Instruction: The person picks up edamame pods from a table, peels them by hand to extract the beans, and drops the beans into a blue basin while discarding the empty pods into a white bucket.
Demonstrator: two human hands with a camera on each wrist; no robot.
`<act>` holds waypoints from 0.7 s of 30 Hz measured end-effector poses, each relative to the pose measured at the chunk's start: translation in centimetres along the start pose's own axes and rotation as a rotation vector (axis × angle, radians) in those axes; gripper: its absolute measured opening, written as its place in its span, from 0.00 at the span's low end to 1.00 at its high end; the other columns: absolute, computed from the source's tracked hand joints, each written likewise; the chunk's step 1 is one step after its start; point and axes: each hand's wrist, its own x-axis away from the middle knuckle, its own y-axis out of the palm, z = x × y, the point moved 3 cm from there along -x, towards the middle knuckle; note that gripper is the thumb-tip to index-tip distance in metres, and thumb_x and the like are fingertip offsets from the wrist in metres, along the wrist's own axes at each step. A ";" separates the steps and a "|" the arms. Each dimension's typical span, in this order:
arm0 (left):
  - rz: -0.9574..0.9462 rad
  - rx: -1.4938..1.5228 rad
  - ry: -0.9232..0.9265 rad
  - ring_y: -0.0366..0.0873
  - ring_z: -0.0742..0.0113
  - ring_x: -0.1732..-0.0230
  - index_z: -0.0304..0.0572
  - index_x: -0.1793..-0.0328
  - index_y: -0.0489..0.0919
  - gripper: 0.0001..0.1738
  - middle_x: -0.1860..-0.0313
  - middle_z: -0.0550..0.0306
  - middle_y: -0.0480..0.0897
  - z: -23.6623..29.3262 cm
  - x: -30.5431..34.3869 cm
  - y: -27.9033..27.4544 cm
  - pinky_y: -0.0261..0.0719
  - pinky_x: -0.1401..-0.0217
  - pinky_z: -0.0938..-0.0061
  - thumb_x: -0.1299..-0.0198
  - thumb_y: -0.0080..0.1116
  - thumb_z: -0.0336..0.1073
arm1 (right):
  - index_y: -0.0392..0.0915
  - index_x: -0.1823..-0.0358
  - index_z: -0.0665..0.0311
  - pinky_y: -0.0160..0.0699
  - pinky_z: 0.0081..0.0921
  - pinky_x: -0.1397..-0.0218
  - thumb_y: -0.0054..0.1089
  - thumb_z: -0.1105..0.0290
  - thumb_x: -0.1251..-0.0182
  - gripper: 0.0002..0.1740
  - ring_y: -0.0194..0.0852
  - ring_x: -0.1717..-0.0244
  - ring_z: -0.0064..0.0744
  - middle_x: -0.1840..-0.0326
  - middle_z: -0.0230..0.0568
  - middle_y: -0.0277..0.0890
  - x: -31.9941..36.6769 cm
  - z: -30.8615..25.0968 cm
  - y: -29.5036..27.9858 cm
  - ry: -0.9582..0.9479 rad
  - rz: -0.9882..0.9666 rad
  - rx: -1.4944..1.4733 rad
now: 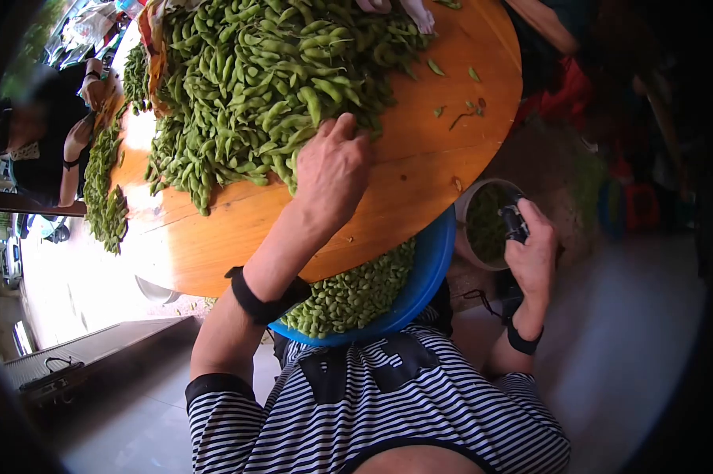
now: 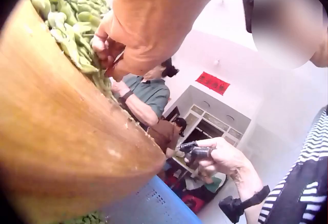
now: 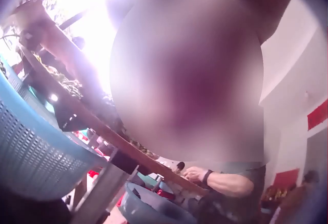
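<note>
A big heap of green soybean pods [image 1: 254,87] lies on the round wooden table [image 1: 420,170]. My left hand [image 1: 333,170] reaches to the near edge of the heap, fingers bent down among the pods; the fingertips are hidden in the head view. From the left wrist view, that hand [image 2: 148,34] has its fingers curled right at the pods, and I cannot tell whether they pinch one. Out past the table edge, my right hand [image 1: 532,253] grips a small black tool [image 1: 517,225], which shows two dark parts [image 2: 200,152] in the left wrist view.
Below the table edge, a blue plastic basket [image 1: 443,253] holds shelled beans [image 1: 352,296]. A pale bucket [image 1: 465,237] with green matter stands on the floor at right. Another person's hands [image 1: 96,91] work across the table at left. A few loose pods [image 1: 436,68] are scattered at right.
</note>
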 end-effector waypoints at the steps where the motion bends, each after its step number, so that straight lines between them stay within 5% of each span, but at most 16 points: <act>1: -0.035 -0.058 0.014 0.76 0.55 0.57 0.44 0.55 0.82 0.12 0.64 0.54 0.74 0.2 -0.2 0.5 0.78 0.59 0.63 0.46 0.58 0.31 | 0.73 0.59 0.73 0.73 0.36 0.60 0.51 0.86 0.55 0.17 0.74 0.63 0.59 0.66 0.55 0.73 -0.2 -0.9 0.5 -0.048 0.020 -0.022; 7: -0.090 -0.132 0.000 0.74 0.55 0.53 0.45 0.55 0.82 0.14 0.61 0.53 0.73 0.7 0.1 0.3 0.78 0.55 0.63 0.49 0.56 0.27 | 0.75 0.56 0.72 0.73 0.33 0.60 0.50 0.86 0.54 0.20 0.75 0.65 0.52 0.66 0.51 0.74 -0.5 -3.7 2.9 -0.116 -0.007 -0.136; 9: -0.043 0.102 -0.001 0.78 0.62 0.59 0.43 0.53 0.82 0.13 0.64 0.55 0.77 1.1 1.1 -0.6 0.78 0.60 0.67 0.45 0.56 0.25 | 0.77 0.55 0.72 0.74 0.27 0.65 0.49 0.85 0.51 0.19 0.77 0.70 0.37 0.67 0.44 0.77 -0.6 -4.1 3.9 -0.126 0.017 -0.392; 10: -0.045 0.104 0.002 0.78 0.62 0.59 0.43 0.53 0.82 0.13 0.64 0.55 0.77 1.6 1.5 -1.5 0.78 0.60 0.67 0.45 0.56 0.25 | 0.77 0.55 0.72 0.74 0.27 0.65 0.49 0.85 0.51 0.19 0.77 0.70 0.37 0.67 0.44 0.77 -0.5 -4.7 4.0 -0.123 0.020 -0.392; 12: -0.215 0.726 -0.275 0.78 0.72 0.69 0.37 0.53 0.81 0.09 0.68 0.58 0.81 2.2 2.3 -2.8 0.76 0.69 0.75 0.39 0.56 0.26 | 0.78 0.55 0.71 0.72 0.19 0.72 0.47 0.85 0.48 0.19 0.74 0.74 0.21 0.68 0.36 0.78 -0.3 -5.4 4.8 0.147 -0.263 -0.753; 13: -0.274 1.011 -0.354 0.75 0.79 0.75 0.33 0.54 0.81 0.08 0.72 0.60 0.82 1.7 3.2 -2.1 0.72 0.74 0.82 0.35 0.58 0.30 | 0.77 0.55 0.73 0.68 0.14 0.77 0.43 0.83 0.44 0.17 0.69 0.77 0.14 0.70 0.33 0.76 -0.3 -5.9 5.2 0.092 -0.346 -0.896; 17: -0.358 1.460 -0.656 0.73 0.80 0.77 0.34 0.56 0.81 0.09 0.73 0.62 0.81 2.2 6.1 -2.0 0.70 0.74 0.84 0.34 0.59 0.33 | 0.75 0.58 0.77 0.65 0.13 0.79 0.40 0.82 0.42 0.15 0.63 0.79 0.13 0.76 0.30 0.69 0.3 -6.6 7.4 0.096 -0.500 -1.186; 21: -0.267 1.463 -0.733 0.73 0.80 0.77 0.35 0.57 0.80 0.08 0.74 0.64 0.80 2.5 7.4 -2.1 0.70 0.73 0.85 0.34 0.60 0.33 | 0.74 0.62 0.76 0.64 0.13 0.79 0.41 0.81 0.42 0.12 0.62 0.80 0.12 0.79 0.29 0.67 0.5 -7.6 7.7 0.166 -0.542 -1.163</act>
